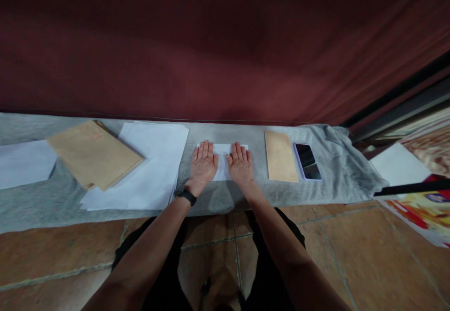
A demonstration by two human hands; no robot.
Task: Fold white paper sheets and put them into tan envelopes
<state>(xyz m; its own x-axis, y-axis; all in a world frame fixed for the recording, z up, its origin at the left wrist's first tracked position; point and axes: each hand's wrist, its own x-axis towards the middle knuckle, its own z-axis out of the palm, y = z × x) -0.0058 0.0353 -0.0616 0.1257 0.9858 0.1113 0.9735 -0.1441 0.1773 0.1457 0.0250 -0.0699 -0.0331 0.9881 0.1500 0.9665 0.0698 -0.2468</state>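
A small white sheet of paper point(221, 161), possibly folded, lies flat on the grey cloth in front of me. My left hand point(204, 163) rests palm down on its left part, fingers stretched out and pointing away from me. On its right part my right hand point(241, 163) lies flat in the same way. Between the two thumbs the middle of the paper shows; its outer parts are covered by my hands. A single brown envelope point(281, 156) lies to the right of my right hand. To the left of my left hand is a stack of white paper point(154, 170).
Several brown envelopes point(93, 154) overlap the paper stack, with another white sheet point(24, 163) at far left. A phone point(308, 162) lies right of the single envelope. The long grey cloth point(235, 203) ends at a dark red upright surface point(211, 67) behind. A colourful printed box point(422, 212) stands at right.
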